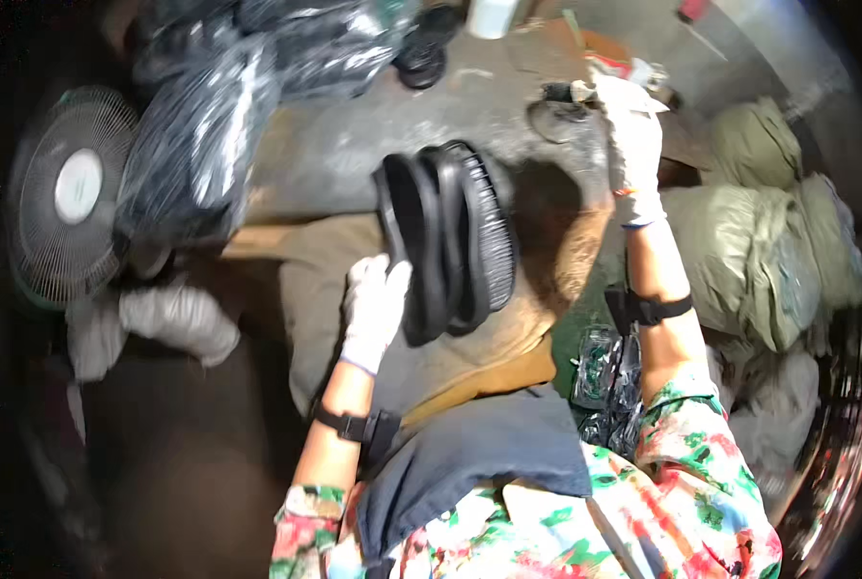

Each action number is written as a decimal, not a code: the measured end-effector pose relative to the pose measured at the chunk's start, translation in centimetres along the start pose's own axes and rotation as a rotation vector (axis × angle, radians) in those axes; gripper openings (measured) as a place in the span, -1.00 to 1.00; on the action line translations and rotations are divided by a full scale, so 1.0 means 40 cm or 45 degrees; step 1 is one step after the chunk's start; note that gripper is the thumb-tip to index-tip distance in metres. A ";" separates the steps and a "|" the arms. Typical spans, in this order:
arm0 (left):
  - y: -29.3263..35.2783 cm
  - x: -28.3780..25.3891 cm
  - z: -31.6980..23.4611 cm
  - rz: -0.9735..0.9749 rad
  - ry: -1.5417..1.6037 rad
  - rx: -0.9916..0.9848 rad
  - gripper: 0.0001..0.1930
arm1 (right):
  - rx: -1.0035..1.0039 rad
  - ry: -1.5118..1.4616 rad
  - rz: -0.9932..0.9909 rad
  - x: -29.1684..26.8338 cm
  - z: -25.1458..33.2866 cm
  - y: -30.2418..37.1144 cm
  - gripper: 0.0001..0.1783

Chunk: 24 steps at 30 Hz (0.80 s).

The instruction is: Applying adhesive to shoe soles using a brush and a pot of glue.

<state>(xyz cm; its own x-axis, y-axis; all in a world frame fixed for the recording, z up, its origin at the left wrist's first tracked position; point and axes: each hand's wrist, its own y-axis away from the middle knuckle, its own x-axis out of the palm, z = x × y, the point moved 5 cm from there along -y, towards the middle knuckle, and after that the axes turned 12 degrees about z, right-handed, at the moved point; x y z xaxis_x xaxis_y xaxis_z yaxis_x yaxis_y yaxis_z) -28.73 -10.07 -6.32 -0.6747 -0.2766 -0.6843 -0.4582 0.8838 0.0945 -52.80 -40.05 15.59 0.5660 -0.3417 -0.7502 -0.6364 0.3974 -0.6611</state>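
Black shoe soles, stacked on edge, sit above our lap; our gloved left hand grips their lower left rim. Our gloved right hand reaches forward, closed on a small object near the grey sacks.

A grey concrete floor carries black plastic bags, a fan and green sacks

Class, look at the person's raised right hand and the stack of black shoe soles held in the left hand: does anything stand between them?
Nothing visible does. The right hand reaches up toward a small dark round object on the floor, while the left hand grips the black shoe soles; only bare grey floor shows between them.
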 end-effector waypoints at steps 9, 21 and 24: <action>0.068 -0.056 -0.024 -0.246 0.471 -0.054 -0.66 | 0.477 -0.290 0.221 0.156 -0.194 0.002 -0.80; -0.014 -0.241 -0.119 0.570 2.088 -0.121 -0.53 | 0.309 -0.225 0.030 0.215 -0.330 0.059 -0.67; -0.012 -0.277 -0.115 0.864 2.277 0.128 -0.60 | 0.624 -0.841 -0.026 0.248 -0.312 0.080 -0.67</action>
<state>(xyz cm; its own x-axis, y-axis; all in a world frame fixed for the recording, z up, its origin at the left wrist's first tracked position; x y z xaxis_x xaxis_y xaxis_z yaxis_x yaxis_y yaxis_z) -23.70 -9.15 4.53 -0.4515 0.1227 0.8838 0.0857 0.9919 -0.0939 -55.77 -52.78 5.94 0.8640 0.1578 -0.4782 -0.4081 0.7758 -0.4813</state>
